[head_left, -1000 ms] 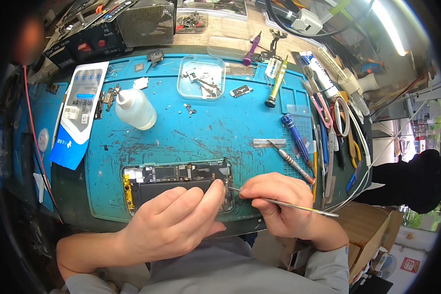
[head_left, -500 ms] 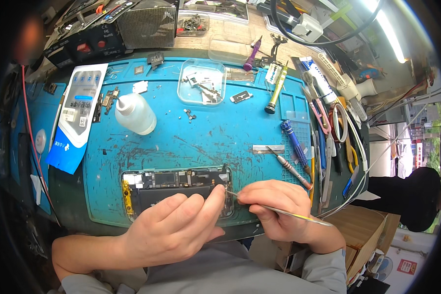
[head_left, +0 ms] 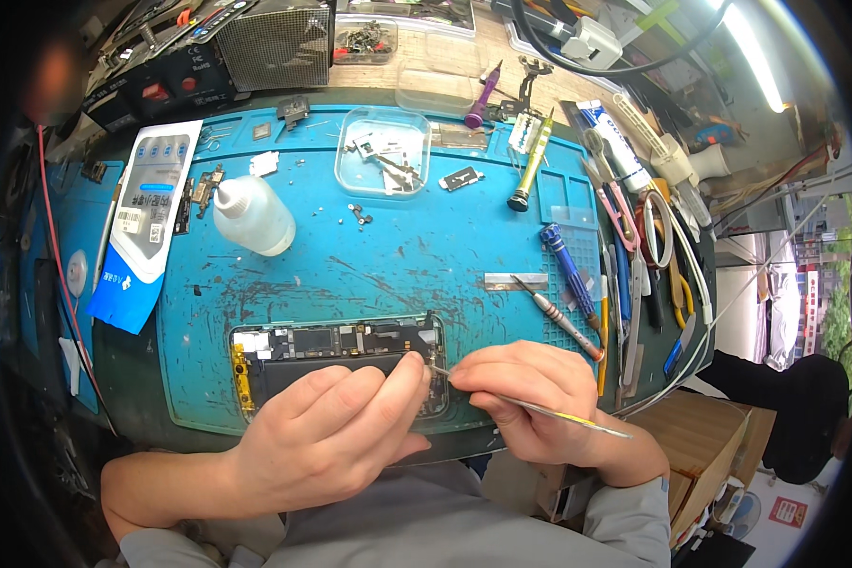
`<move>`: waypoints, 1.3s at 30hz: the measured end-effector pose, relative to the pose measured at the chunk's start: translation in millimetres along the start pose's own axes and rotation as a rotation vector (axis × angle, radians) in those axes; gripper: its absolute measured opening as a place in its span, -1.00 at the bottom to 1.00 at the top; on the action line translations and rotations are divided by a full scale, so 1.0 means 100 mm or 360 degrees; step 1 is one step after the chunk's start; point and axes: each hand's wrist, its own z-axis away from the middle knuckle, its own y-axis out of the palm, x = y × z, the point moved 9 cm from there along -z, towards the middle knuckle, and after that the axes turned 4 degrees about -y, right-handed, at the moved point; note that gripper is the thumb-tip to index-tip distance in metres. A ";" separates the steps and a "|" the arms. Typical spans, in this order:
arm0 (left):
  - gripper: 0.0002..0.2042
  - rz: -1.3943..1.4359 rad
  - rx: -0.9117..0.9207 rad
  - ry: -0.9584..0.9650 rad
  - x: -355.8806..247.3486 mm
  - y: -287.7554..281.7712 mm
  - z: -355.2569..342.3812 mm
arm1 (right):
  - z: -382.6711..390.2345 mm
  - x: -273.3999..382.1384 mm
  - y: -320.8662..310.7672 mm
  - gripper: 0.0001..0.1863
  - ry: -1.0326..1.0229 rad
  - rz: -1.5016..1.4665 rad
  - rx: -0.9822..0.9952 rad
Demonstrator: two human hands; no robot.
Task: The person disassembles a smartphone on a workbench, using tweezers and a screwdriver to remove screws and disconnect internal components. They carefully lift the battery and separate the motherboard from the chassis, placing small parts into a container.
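Little has changed in the last sec. The R hand has edged a touch toward 9 o'clock, so its fingertips sit nearer the rim of the opened phone and the slim silver tool reaches a bit further in over the 3 o'clock end. The L hand holds its pos. relative to the phone. Prob. means the fine work is centred on that one small spot, w/ the tip being placed more closely; what exactly the tip meets is too small to tell.

The phone lies approx. at 6 to 7 o'clock on the blue mat, innards up, yellow strip at its 9 o'clock end. The R hand's fingers pinch the tool, its far end pointing to 4 o'clock. The L hand's fingers are bent close together across the phone's 6 o'clock edge, index tip at or just over the 3 o'clock end; can't tell if they grip anything.

From the phone: squeeze bottle at 11 o'clock, clear tray w/ small parts near 12, blue screwdriver at 2.
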 end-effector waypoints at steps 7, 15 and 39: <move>-0.49 -0.0024 0.0019 0.0009 -0.03 0.01 0.01 | 0.04 -0.01 -0.01 -0.80 0.0007 -0.0021 -0.0051; -0.53 -0.0060 -0.0029 0.0026 -0.04 -0.01 -0.01 | 0.09 -0.02 -0.03 -0.83 -0.0028 -0.0048 -0.0114; -0.39 0.0045 0.0046 -0.0007 -0.03 -0.04 -0.02 | 0.19 0.13 -0.70 -0.50 -0.0121 0.0678 -0.0390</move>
